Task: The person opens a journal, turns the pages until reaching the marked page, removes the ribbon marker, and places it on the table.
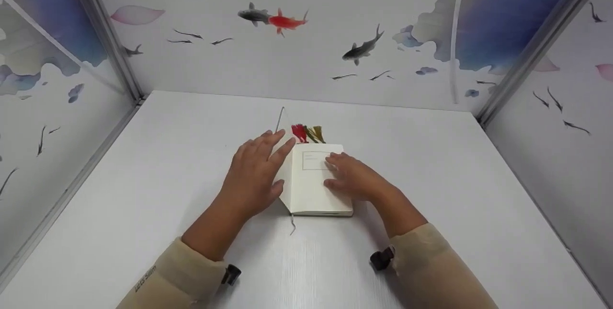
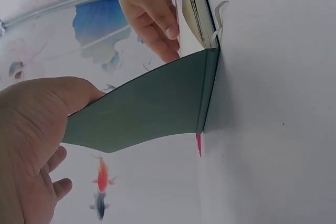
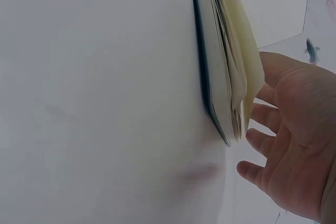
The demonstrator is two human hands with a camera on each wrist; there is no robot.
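A notebook (image 1: 318, 189) lies open at its first cream page on the white table (image 1: 431, 165). My left hand (image 1: 256, 175) rests with straight fingers on the inside of the green front cover (image 2: 152, 103), which stands tilted up from the spine and bends against my palm (image 2: 37, 124). The right hand (image 1: 352, 177) lies flat on the page beside a printed box (image 1: 313, 160), its fingers (image 3: 294, 150) spread over the page block's edge (image 3: 231, 77). Red and olive tassels (image 1: 307, 133) stick out at the book's far end.
A thin ribbon marker (image 1: 292, 225) hangs from the near end of the spine. Walls printed with fish (image 1: 282, 20) and blue leaves close in the table at the back and on both sides. A thin grey strand (image 1: 279, 118) lies beyond my left fingertips.
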